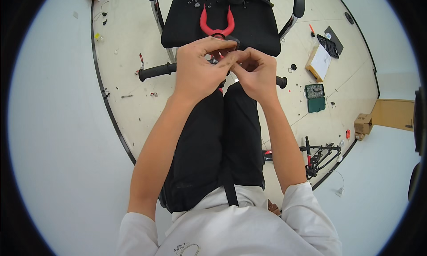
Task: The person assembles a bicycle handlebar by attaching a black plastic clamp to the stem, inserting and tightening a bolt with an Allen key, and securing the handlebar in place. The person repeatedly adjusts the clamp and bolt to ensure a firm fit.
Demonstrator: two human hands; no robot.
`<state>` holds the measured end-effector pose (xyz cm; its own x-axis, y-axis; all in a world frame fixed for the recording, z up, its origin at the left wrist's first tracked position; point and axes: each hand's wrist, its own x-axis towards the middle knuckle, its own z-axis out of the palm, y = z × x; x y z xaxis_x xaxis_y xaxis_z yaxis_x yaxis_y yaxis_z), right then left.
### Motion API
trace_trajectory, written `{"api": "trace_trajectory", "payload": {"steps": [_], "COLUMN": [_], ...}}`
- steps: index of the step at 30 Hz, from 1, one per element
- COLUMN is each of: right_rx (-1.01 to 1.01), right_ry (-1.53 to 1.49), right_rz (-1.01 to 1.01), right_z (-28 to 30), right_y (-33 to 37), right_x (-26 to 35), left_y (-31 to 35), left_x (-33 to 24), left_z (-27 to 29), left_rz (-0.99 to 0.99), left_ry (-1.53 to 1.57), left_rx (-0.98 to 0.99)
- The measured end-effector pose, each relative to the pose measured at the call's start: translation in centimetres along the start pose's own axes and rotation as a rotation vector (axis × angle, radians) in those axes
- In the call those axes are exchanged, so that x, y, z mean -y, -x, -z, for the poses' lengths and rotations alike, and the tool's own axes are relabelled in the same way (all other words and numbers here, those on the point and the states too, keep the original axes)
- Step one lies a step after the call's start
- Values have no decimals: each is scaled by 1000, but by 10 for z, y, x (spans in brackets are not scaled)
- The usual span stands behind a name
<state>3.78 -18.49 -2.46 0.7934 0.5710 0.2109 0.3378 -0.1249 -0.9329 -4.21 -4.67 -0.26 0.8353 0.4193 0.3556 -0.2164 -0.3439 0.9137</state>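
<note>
My left hand (195,71) and my right hand (257,73) meet above my knees, thumbs and fingers pinched close together. Whatever lies between their fingertips is too small and too covered to name. A dark piece (235,41) shows just beyond the left fingertips. Behind the hands, a red bicycle fork (205,24) rests on a black chair seat (260,27), its two prongs pointing away from me. A handlebar runs crosswise beneath my hands; its left black grip (155,72) and right black grip (281,82) stick out on either side, while the middle is mostly hidden.
Small metal parts (197,4) lie on the seat's far left. Chair armrests (298,2) flank it. On the floor at right are a white-topped board (319,62), an open green case (316,104), a cardboard box (363,122) and a black bicycle frame (318,156).
</note>
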Motion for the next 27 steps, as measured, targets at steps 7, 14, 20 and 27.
{"api": "trace_trajectory", "payload": {"steps": [7,14,20,27], "right_rx": [99,45,-146,141], "right_ry": [71,16,-72,-83], "right_rz": [-73,-3,33,-95], "right_z": [2,6,-11,9], "right_y": [-5,0,7,5], "right_x": [13,0,-7,-3], "left_y": [-7,-8,1,-2], "left_x": [4,8,3,8], "left_z": [4,8,-1,5], "left_rz": [172,24,40,-130], "left_ry": [104,-2,2,-64], "left_rx": [23,104,-2,63]}}
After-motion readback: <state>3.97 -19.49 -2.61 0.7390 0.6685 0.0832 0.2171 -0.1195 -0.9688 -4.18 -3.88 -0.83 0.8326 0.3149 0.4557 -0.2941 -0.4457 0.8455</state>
